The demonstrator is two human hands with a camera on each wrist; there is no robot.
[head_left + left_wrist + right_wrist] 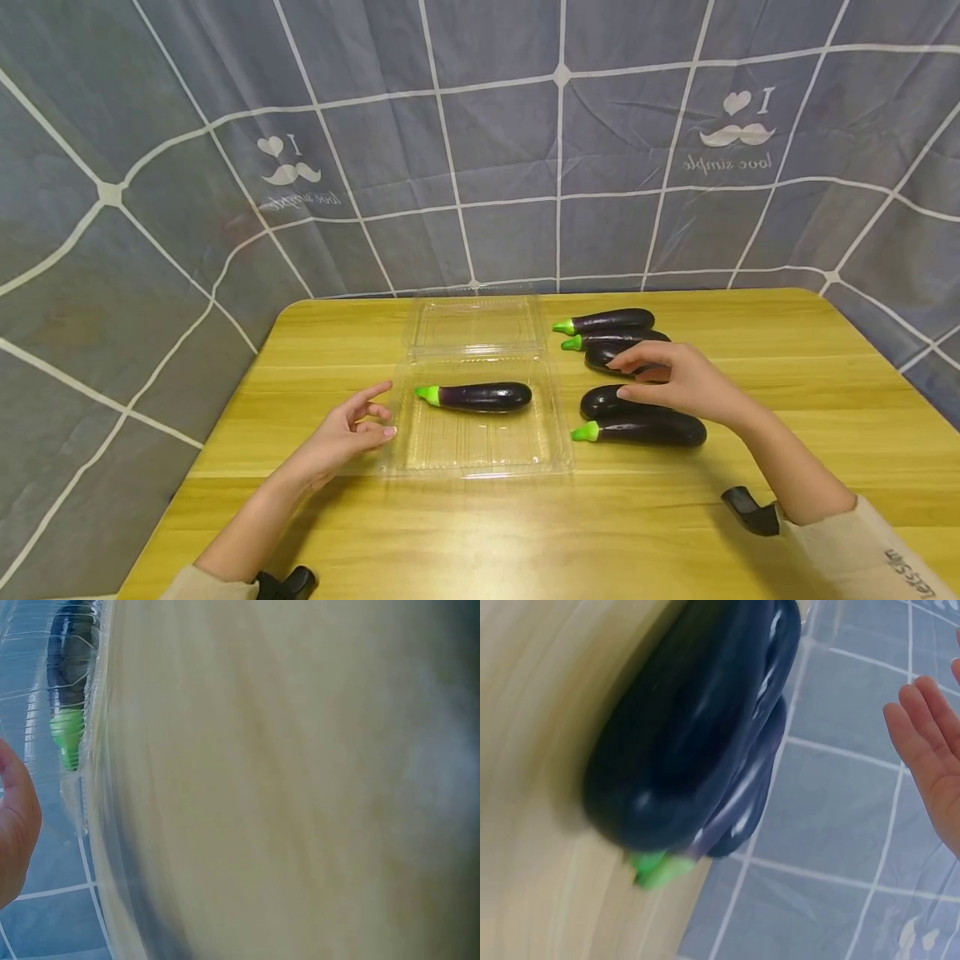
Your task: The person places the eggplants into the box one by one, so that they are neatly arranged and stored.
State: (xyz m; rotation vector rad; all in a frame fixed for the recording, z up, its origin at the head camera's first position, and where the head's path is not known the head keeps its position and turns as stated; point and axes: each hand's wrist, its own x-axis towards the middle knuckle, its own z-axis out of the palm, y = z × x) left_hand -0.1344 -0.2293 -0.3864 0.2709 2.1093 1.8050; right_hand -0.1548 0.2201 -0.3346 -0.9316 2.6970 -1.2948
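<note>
A clear plastic clamshell box point(450, 454) lies with its lid point(480, 325) folded back on the table. Inside its base rests a dark purple eggplant point(486, 397) with a green stem end, seen partly in the left wrist view too. My left hand point(341, 437) is at the box's left edge, fingers loosely bent, thumb and index apart. To the right of the box, my right hand point(678, 385) hovers over several eggplants point(645, 428), thumb and fingers spread with nothing between them. It partly hides the middle eggplants point(600, 402). In the right wrist view its fingers point(922, 735) look extended.
Two more eggplants point(615, 320) lie side by side behind the right hand, stems pointing left. The wooden table point(480, 533) ends at a grey curtain point(510, 150) with white lines. Black wrist devices point(750, 510) sit at both sleeves.
</note>
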